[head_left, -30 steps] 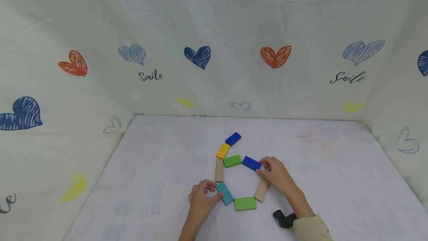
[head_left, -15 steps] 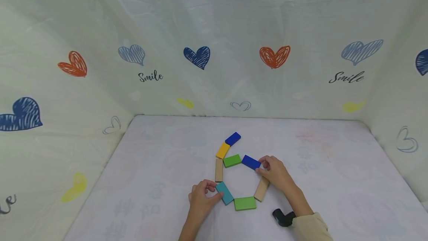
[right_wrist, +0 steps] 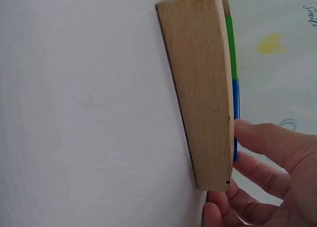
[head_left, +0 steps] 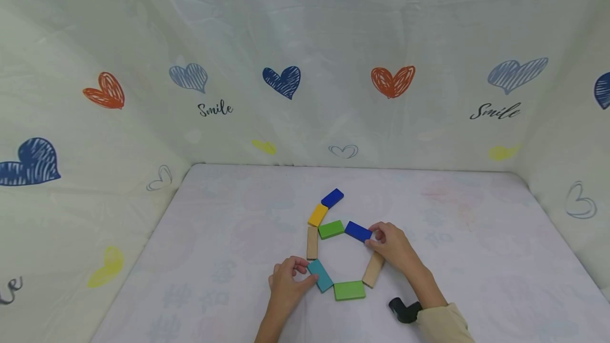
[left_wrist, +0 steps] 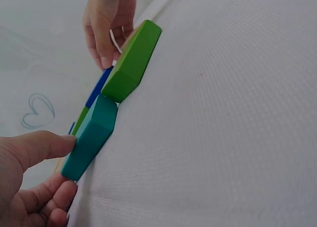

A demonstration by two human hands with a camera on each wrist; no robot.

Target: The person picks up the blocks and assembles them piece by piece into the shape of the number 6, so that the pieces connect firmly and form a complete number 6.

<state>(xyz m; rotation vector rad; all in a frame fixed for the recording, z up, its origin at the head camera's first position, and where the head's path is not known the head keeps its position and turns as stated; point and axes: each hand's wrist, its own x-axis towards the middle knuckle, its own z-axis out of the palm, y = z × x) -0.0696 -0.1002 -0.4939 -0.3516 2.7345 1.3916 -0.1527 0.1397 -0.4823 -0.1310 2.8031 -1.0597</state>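
In the head view several flat blocks form a ring on the white cloth. My left hand (head_left: 286, 282) pinches the teal block (head_left: 320, 275) at the ring's near left, thumb on its near edge. At the right, my right hand (head_left: 393, 247) holds the right end of a blue block (head_left: 358, 231) between thumb and fingers. A green block (head_left: 349, 290) lies at the front. Beside it slants a wooden block (head_left: 373, 270), its far end partly under the right hand. In the right wrist view this wooden block (right_wrist: 200, 88) hides most of the blue one.
Another green block (head_left: 331, 229) and an upright-lying wooden block (head_left: 312, 243) complete the ring's outline. A yellow block (head_left: 317, 215) and a second blue block (head_left: 332, 198) trail off toward the back. A black elbow-shaped piece (head_left: 404, 310) lies by the right sleeve.
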